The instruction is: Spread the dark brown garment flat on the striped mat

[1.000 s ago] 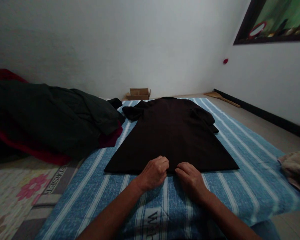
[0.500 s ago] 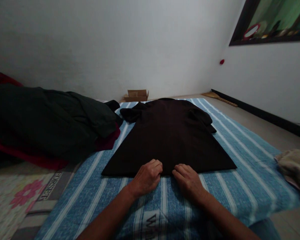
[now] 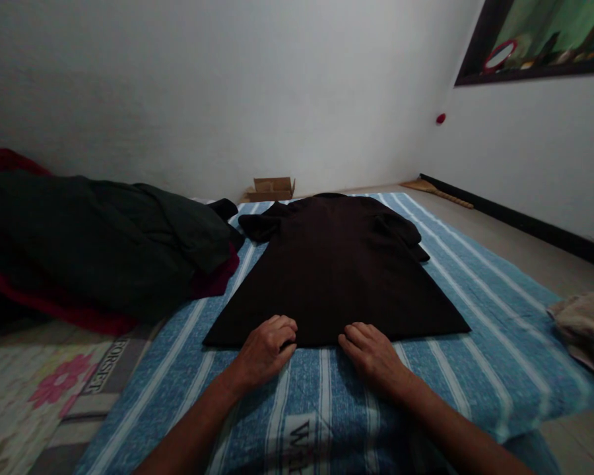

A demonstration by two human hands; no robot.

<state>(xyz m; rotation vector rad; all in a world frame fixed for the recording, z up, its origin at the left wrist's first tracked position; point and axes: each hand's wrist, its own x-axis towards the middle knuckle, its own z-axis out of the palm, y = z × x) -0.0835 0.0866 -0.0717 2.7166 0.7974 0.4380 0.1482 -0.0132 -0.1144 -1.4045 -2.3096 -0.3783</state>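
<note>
Lay spread flat, front down or up impossible to tell, a dark brown shirt [image 3: 334,270] on the blue striped blanket [image 3: 475,343], collar toward the far wall, hem nearest. Rested at that hem the left hand [image 3: 264,346], fingers curled and apparently pinching the edge, though hidden fabric made the grip uncertain. Rested just beside it the right hand [image 3: 371,349], fingers bent, tips touching the hem, holding nothing clearly. Looked soft, light and limp, likely to sag and crease unless taken at the hem corners or shoulders. Matte knit, short sleeves splayed outward. Heaped to the left a dark pile of clothes [image 3: 94,244] over red cloth; sat by the wall a small cardboard box [image 3: 272,188]; slumped at the right edge a pale crumpled cloth [image 3: 581,326].
</note>
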